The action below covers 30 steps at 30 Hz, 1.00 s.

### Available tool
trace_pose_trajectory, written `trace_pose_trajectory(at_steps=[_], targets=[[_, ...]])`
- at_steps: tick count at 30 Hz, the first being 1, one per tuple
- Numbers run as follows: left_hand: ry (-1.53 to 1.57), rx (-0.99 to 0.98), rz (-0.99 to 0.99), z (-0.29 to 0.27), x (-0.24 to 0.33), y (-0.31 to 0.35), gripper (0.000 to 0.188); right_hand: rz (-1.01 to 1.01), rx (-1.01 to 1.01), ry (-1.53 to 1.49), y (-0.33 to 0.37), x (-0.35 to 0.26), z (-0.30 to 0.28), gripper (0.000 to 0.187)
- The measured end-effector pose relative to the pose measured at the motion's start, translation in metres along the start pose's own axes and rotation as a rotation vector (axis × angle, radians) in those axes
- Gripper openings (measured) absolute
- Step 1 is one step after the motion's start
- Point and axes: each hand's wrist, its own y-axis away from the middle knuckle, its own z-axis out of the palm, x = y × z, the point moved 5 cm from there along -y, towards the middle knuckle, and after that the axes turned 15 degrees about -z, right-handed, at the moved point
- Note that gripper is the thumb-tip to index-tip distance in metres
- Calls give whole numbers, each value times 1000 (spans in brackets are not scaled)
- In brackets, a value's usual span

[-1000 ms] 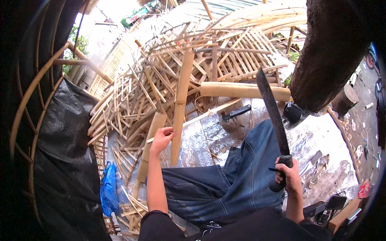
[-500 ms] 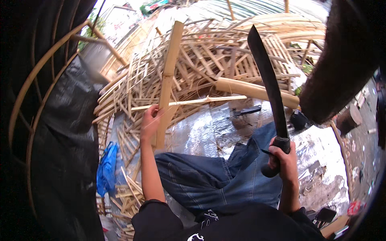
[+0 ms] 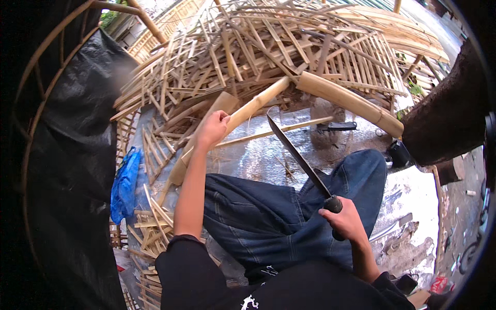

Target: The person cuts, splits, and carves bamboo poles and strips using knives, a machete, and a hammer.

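Observation:
My right hand [image 3: 343, 219] is wrapped round the dark handle of a machete [image 3: 305, 165]. Its long dark blade slants up and left over my jeans-clad lap, the tip in front of the bamboo. On the left, my left hand [image 3: 213, 129] is closed at a split bamboo piece [image 3: 261, 99], which slopes up to the right beyond my fingers. Another flat bamboo piece [image 3: 223, 99] lies behind that hand, its end rising above it. A thin bamboo strip [image 3: 279, 127] lies across the silvery sheet, just past the blade tip.
A heap of bamboo strips [image 3: 248, 51] fills the far side. A thick half-round bamboo length [image 3: 351, 101] lies at its front, with a black knife-like tool [image 3: 338, 126] nearer me. A dark trunk [image 3: 449, 103] stands at right; a blue plastic bag [image 3: 125, 186] lies at left.
The machete has swung from upright to a leftward slant, its tip lower. My left hand has tipped the bamboo piece from nearly upright towards the right. The view has shifted slightly.

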Motion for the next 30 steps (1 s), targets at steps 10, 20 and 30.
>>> trace_pose_trajectory(at_steps=[10,20,30], targets=[[-177,-693,-268,68,-37,-4,74,-33,-39,142,-30,5,-22,30],[-312,-202,-63,-15,-33,62,70,-96,-108,187,-23,-13,-27,32],[-288,-215,244,-38,-25,169,58,25,-6,84,0,14,-28,28]])
